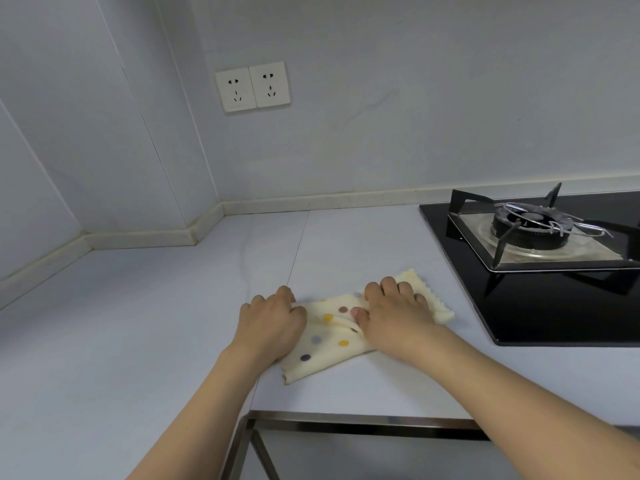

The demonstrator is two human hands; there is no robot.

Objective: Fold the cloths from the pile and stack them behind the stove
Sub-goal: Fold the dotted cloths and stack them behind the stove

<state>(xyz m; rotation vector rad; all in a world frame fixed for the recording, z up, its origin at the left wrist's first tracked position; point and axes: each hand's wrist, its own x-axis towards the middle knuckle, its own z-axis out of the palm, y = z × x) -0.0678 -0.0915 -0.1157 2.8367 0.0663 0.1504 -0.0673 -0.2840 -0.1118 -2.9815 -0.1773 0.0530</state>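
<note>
Gripping polka-dot cloth (pixel 327 337) on countertop (pixel 138 323), both hands' fingers curled around folds

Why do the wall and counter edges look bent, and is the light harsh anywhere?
Head view: the wide-angle lens bows straight lines, so the counter edges curve; the light is soft and bluish, with faint shadows under both hands on the dotted cloth; the black stove glass mirrors its burner grate.
</note>
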